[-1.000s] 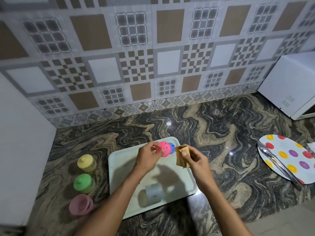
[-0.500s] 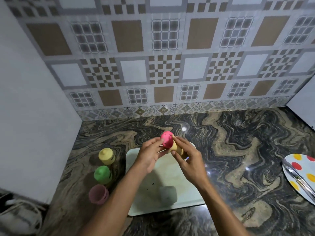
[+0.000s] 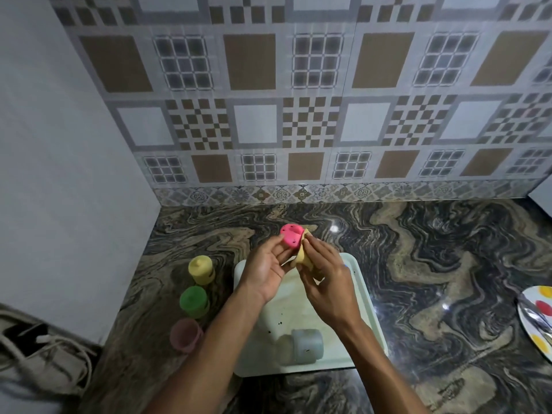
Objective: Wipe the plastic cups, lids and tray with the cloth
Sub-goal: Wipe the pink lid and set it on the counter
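Note:
My left hand [image 3: 266,268] holds a pink lid [image 3: 291,236] with dark specks above the far end of the pale green tray [image 3: 369,318]. My right hand [image 3: 327,279] presses a folded yellow cloth [image 3: 302,254] against the lid's right side. A pale blue cup [image 3: 307,345] lies on its side at the tray's near end, among a few dark crumbs. Left of the tray, three cups stand in a row on the counter: a yellow-lidded cup [image 3: 201,268], a green-lidded cup [image 3: 194,300] and an open pink cup [image 3: 185,334].
The marble counter meets a tiled wall behind and a white panel [image 3: 59,174] on the left. A polka-dot plate [image 3: 537,318] with metal cutlery lies at the right edge. A bag with straps [image 3: 38,354] sits at the lower left.
The cloth, held apart from the pink lid a second ago, now presses against it. Both hands have lifted the lid a little. My view has shifted left, and the white appliance has left the frame.

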